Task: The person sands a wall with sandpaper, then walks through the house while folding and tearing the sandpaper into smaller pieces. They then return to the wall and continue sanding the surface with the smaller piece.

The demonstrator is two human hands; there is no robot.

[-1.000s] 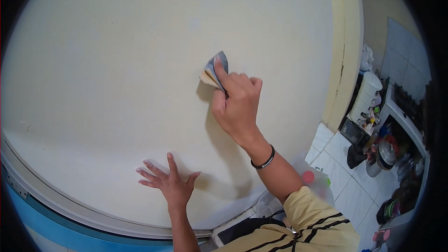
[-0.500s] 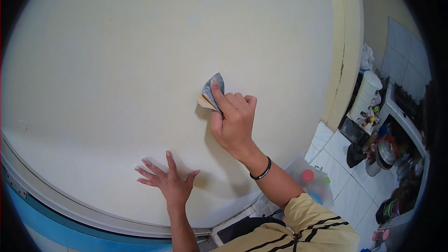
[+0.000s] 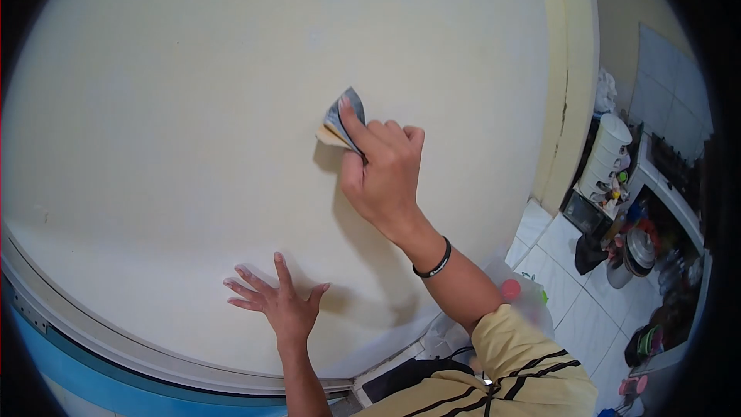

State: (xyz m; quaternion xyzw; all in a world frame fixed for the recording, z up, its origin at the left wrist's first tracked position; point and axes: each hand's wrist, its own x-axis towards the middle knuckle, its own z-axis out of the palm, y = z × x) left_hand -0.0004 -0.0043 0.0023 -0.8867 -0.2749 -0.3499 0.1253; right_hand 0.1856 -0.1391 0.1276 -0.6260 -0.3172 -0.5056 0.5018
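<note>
A pale cream wall (image 3: 193, 123) fills most of the view. My right hand (image 3: 386, 170), with a black band on its wrist, pinches a folded grey and tan sheet (image 3: 342, 120) between thumb and fingers, against or close to the wall. Lower and to the left, my left hand (image 3: 287, 301) has its fingers spread on the wall and holds nothing. Whitish marks show on its fingertips.
A wall edge (image 3: 567, 93) runs down the right side. Beyond it are a white rack (image 3: 606, 154), pots (image 3: 639, 251) and a tiled floor (image 3: 575, 286). Below are a clear plastic bag (image 3: 498, 274) and a blue band (image 3: 100, 378) at lower left.
My right hand has moved up and slightly left along the wall with the folded sheet. My left hand has stayed in about the same place.
</note>
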